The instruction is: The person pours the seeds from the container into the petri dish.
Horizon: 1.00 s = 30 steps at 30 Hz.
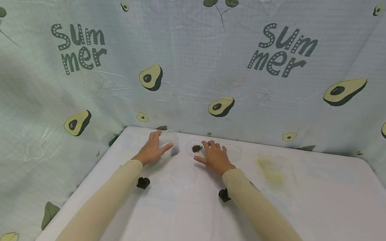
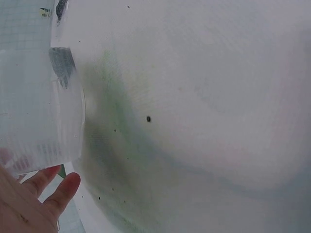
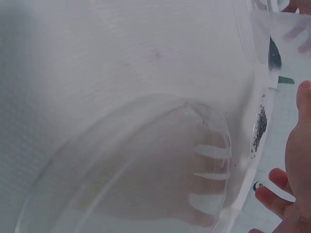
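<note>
In the head view my left hand [image 1: 151, 150] holds a clear plastic container [image 1: 170, 137] between the thumb and the spread fingers. A dark grey patch shows at the container's lower side. My right hand [image 1: 216, 157] is spread, palm down, between two shallow clear dishes. Dark green bits [image 1: 196, 148] lie in the left one; its rim is by my fingers and thumb. Behind my right hand sits the other clear dish [image 1: 234, 152]. Whether the right fingers touch either rim cannot be told. In the right wrist view, a clear rim [image 3: 184, 104] fills the lower middle, with fingers blurred through it.
Another clear round dish [image 1: 184, 176] lies on the white table [image 1: 183, 220] between my forearms. Farther right is one more clear round piece [image 1: 271, 160] with a yellow patch [image 1: 273, 176] near it. Dark specks [image 2: 148, 119] dot the table. A printed cloth [image 1: 185, 57] hangs behind.
</note>
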Motion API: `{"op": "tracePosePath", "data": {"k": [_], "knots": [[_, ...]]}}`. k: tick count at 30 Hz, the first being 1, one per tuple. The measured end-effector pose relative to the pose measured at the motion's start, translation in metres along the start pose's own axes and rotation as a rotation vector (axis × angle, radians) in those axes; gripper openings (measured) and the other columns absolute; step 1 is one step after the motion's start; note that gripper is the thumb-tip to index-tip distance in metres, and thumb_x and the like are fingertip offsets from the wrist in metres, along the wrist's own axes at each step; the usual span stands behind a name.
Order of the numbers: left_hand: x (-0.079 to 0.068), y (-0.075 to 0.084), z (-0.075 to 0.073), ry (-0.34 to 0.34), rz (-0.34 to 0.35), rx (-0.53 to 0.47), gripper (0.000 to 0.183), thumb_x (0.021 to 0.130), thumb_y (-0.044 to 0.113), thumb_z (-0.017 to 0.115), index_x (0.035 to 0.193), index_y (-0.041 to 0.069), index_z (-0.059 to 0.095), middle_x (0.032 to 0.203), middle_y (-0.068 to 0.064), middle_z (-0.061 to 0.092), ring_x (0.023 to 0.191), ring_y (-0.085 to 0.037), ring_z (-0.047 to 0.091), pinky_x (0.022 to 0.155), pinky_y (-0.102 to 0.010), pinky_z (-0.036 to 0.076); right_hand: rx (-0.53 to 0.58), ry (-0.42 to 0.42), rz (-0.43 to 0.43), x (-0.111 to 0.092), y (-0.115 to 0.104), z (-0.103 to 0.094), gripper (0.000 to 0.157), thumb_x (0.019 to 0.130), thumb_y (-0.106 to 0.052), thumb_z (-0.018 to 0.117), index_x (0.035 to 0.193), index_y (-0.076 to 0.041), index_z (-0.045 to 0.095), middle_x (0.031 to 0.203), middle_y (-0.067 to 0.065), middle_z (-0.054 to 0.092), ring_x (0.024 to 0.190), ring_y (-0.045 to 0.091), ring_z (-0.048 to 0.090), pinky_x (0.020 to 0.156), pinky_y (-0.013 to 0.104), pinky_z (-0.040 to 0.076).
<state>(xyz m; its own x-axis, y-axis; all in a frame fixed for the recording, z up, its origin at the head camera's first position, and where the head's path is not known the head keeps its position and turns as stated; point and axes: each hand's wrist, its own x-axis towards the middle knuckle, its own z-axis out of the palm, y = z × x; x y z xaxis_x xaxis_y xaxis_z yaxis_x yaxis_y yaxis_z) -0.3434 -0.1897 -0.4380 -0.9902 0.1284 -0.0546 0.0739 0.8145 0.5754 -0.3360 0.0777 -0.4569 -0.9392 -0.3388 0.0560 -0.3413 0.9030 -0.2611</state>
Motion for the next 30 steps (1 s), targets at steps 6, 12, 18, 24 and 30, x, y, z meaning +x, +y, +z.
{"op": "tracePosePath", "data": {"k": [6,12,18,24,30], "knots": [[0.001,-0.001,0.0,-0.006,-0.004,0.003,0.097,0.089,0.071,0.044,0.154,0.011,0.004,0.156,-0.016,0.015,0.144,-0.037,0.028,0.115,-0.055,0.027,0.015,-0.008,-0.002,-0.007,-0.004,-0.004,0.078,0.09,-0.061,0.055,0.148,-0.012,0.037,0.144,0.015,0.043,0.133,0.035,0.043,0.111,0.06,0.03],[0.003,-0.004,0.003,-0.014,0.006,0.022,0.099,0.089,0.072,0.043,0.154,0.01,0.004,0.156,-0.017,0.014,0.143,-0.038,0.028,0.115,-0.056,0.027,0.01,0.003,-0.025,-0.014,-0.01,-0.003,0.076,0.089,-0.059,0.057,0.146,-0.012,0.04,0.141,0.015,0.045,0.131,0.035,0.044,0.11,0.059,0.032],[0.001,-0.002,0.002,-0.012,-0.004,0.029,0.096,0.091,0.067,0.045,0.154,0.008,0.004,0.156,-0.018,0.014,0.143,-0.039,0.028,0.116,-0.056,0.026,-0.02,-0.01,-0.05,-0.019,-0.018,0.003,0.078,0.088,-0.062,0.057,0.145,-0.012,0.04,0.141,0.013,0.046,0.132,0.032,0.044,0.111,0.059,0.031],[0.002,-0.002,0.004,-0.006,-0.014,0.038,0.095,0.091,0.067,0.045,0.154,0.007,0.005,0.156,-0.019,0.013,0.142,-0.04,0.029,0.115,-0.057,0.027,-0.031,-0.006,-0.082,-0.025,-0.024,0.007,0.077,0.087,-0.062,0.057,0.144,-0.013,0.041,0.142,0.013,0.046,0.133,0.032,0.044,0.111,0.06,0.03],[0.001,-0.002,0.002,-0.01,-0.01,0.038,0.097,0.09,0.069,0.044,0.154,0.009,0.003,0.156,-0.019,0.013,0.142,-0.04,0.03,0.115,-0.057,0.028,-0.054,-0.003,-0.109,-0.031,-0.029,0.007,0.077,0.088,-0.063,0.056,0.145,-0.013,0.041,0.141,0.013,0.046,0.131,0.032,0.045,0.109,0.06,0.031]]}}
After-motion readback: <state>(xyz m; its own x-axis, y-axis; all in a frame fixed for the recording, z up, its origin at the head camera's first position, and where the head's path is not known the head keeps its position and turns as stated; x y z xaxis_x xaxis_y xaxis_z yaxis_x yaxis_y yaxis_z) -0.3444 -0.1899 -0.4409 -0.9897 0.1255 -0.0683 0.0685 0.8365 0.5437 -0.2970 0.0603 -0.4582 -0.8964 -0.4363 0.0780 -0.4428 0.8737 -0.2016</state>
